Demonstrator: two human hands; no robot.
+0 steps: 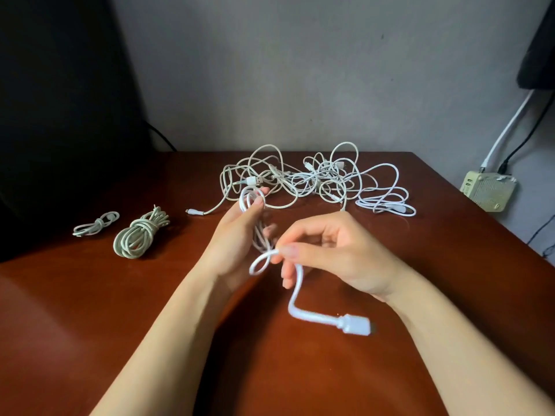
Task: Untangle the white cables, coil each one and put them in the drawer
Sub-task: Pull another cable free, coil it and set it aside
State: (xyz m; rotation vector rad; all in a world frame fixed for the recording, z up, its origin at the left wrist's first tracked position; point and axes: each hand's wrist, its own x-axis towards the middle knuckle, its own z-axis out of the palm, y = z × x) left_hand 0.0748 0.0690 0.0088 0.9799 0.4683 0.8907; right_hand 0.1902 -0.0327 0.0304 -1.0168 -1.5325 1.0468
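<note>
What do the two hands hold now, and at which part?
Both hold one white cable. The left hand keeps its coiled loops; the right hand pinches the loose end between its fingers, above the hanging connector.

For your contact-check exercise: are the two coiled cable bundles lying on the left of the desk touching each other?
Apart. The head view shows a strip of bare brown desk between the small coiled bundle and the larger coiled bundle.
</note>
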